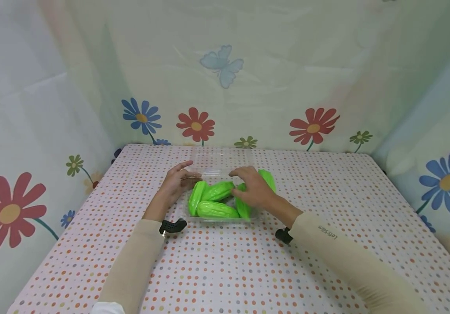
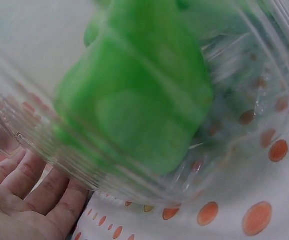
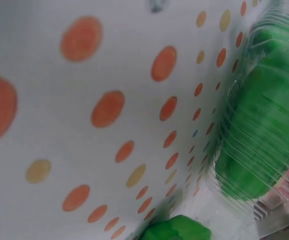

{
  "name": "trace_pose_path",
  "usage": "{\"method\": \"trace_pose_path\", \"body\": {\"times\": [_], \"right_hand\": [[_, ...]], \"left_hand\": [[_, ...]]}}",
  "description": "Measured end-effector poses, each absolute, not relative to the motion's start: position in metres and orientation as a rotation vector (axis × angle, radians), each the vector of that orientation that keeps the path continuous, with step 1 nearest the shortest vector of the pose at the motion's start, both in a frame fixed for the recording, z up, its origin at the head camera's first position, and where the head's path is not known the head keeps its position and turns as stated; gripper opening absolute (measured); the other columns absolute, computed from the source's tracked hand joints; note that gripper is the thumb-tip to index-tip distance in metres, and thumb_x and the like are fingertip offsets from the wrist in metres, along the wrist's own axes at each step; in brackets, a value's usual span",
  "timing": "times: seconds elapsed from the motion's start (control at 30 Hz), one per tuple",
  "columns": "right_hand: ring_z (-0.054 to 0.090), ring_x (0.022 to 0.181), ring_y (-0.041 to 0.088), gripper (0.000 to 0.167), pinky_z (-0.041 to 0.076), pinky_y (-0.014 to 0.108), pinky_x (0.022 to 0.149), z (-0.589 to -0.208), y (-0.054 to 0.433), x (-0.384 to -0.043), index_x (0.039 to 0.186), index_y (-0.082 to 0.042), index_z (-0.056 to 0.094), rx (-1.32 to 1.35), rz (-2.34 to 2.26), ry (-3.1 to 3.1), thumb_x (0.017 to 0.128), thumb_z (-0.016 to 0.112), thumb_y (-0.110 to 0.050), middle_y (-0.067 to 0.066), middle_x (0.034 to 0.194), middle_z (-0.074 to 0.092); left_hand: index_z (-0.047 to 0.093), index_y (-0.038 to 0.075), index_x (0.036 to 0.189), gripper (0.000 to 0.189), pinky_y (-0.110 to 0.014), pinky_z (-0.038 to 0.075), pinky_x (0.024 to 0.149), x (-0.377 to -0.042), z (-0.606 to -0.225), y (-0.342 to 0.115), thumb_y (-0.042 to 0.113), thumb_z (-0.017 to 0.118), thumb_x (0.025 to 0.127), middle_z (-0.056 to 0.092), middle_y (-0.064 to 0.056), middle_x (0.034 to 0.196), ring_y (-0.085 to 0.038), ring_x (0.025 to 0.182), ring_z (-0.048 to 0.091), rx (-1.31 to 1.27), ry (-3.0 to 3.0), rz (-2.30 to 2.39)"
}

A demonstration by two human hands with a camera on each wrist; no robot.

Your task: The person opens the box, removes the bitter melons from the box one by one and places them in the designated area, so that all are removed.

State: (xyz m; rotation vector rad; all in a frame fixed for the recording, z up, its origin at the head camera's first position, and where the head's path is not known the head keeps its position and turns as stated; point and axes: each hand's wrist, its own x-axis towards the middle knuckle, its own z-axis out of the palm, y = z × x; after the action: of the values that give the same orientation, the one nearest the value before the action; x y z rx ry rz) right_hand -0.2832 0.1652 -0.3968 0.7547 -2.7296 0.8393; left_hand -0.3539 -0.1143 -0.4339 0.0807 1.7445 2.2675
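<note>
A clear plastic clamshell box [image 1: 218, 219] holds several bright green ridged gourds [image 1: 218, 209], which also show through its wall in the left wrist view as a blurred green gourd [image 2: 134, 100]. My left hand [image 1: 175, 182] touches the box's left side near the back, its fingers [image 2: 49, 192] loosely extended against the plastic. Over the box's right end hovers my right hand [image 1: 254, 188], thumb and fingers apart, with nothing visible between them. Below it lies a gourd [image 1: 242, 208], partly hidden by the hand. Another gourd [image 1: 267, 179] rests outside the box, behind the right hand.
The box's clear lid [image 1: 221, 160] lies folded back toward the rear of the table. A dotted cloth [image 1: 209, 270] covers the table. Flower-printed curtains [image 1: 264, 78] stand behind and on both sides. Each wrist wears a black camera strap [image 1: 173, 226].
</note>
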Motion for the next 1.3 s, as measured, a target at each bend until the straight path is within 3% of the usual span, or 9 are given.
{"method": "trace_pose_path", "body": {"times": [0.83,1.3], "right_hand": [[0.044,0.139,0.03,0.058,0.04,0.05,0.112,-0.388,0.146,-0.289,0.142,-0.01,0.057,0.961,0.654,-2.901,0.089,0.077,-0.023,0.008,0.147,0.055],[0.046,0.139,0.03,0.057,0.039,0.048,0.114,-0.388,0.138,-0.291,0.144,-0.009,0.056,1.031,0.552,-2.952,0.089,0.074,-0.014,0.01,0.146,0.055]], "left_hand": [[0.038,0.011,0.156,0.053,-0.043,0.051,0.102,-0.354,-0.432,-0.112,0.006,0.045,0.103,0.076,-0.008,0.101,-0.024,0.103,0.072,0.064,1.771,2.257],[0.04,0.01,0.155,0.053,-0.043,0.051,0.102,-0.353,-0.434,-0.113,0.004,0.041,0.102,0.076,-0.01,0.104,-0.025,0.102,0.073,0.077,1.802,2.254]]}}
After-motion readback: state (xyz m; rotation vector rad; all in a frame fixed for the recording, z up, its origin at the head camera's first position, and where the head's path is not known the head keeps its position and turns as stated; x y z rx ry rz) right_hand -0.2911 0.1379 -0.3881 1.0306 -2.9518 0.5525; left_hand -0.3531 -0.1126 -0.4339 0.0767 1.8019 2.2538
